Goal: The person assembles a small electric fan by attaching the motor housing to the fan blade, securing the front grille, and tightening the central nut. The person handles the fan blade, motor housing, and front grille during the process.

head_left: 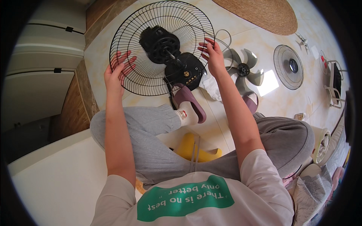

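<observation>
Between my hands is a round black wire fan grille (147, 82), tilted over the fan's motor and base. My left hand (116, 74) grips its left rim, fingers spread across the wires. On the right rim, my right hand (213, 57) holds the grille with its fingertips curled around the edge. Through the wires show the black motor housing (157, 44) with a metal shaft, and the black fan base (184, 71) with small buttons. Whether the grille touches the motor, I cannot tell. To the right, a dark translucent fan blade (243, 69) lies on the floor.
A second round grille (287, 73) with a dark centre lies farther right. White cloth (212, 86) is beside the base. My purple slippers (195, 105) stand close by. A woven mat (264, 14) lies at the far side, a yellow object (188, 147) below my legs, a white-framed stand (335, 84) at right.
</observation>
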`<state>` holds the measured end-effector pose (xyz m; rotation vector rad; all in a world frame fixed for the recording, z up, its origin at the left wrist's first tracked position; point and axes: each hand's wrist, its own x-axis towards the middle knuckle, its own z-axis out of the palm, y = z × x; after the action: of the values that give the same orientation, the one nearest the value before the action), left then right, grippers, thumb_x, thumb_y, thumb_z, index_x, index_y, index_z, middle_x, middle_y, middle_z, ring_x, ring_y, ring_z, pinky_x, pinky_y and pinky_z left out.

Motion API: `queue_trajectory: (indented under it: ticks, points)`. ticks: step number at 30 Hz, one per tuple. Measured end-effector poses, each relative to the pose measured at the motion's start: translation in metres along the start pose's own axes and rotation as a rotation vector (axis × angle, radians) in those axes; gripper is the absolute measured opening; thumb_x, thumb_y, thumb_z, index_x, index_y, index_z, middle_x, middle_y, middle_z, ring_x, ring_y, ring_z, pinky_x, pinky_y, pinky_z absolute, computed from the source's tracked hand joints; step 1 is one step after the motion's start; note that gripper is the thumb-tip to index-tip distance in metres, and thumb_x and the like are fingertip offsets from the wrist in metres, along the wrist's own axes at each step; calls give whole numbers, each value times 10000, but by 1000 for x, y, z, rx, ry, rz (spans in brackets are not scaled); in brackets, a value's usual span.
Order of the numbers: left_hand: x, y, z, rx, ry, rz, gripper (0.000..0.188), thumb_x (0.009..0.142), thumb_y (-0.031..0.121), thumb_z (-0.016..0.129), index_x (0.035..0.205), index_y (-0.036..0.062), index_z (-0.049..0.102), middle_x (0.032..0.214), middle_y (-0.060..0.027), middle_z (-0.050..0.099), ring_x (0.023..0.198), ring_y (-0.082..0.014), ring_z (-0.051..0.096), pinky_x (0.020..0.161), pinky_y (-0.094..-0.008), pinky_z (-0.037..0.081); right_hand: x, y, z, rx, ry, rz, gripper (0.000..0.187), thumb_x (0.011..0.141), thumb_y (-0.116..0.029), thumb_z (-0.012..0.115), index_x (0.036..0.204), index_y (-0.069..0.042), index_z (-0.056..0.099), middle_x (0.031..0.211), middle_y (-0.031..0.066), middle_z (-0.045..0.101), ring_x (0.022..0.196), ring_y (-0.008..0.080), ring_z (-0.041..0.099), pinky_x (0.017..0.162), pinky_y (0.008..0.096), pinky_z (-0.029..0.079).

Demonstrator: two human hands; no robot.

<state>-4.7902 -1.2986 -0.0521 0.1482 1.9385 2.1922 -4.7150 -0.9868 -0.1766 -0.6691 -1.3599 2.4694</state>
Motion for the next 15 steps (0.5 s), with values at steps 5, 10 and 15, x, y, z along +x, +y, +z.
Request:
queue_trajectory:
  ticks: [5, 10, 15]
  points:
    - [0, -2, -1, -61, 35, -1, 361, 900, -45, 502, 1260, -74, 527, 1176, -180, 631, 1018, -244, 647, 888, -363, 543, 2, 1, -1, -16, -10, 15, 278, 1030, -238, 419, 1269, -116, 491, 1121, 35, 637, 991, 136, 593, 817, 309, 424]
    - [0, -7, -1, -31, 72, -15, 346, 891, -56, 493, 1234, -67, 542, 1153, -170, 640, 999, -234, 651, 888, -345, 537, 2, 6, -3, -35, 17, 71, 304, 1036, -251, 411, 1307, -121, 459, 1161, 46, 628, 1057, 159, 594, 866, 325, 441]
    - [-2, -4, 4, -37, 91, 6, 353, 883, -68, 471, 1230, -76, 536, 1155, -180, 636, 1009, -244, 651, 879, -355, 545, 5, 0, -4, -65, -13, 26, 307, 1037, -275, 410, 1293, -118, 475, 1159, 44, 633, 1057, 159, 594, 863, 322, 440]
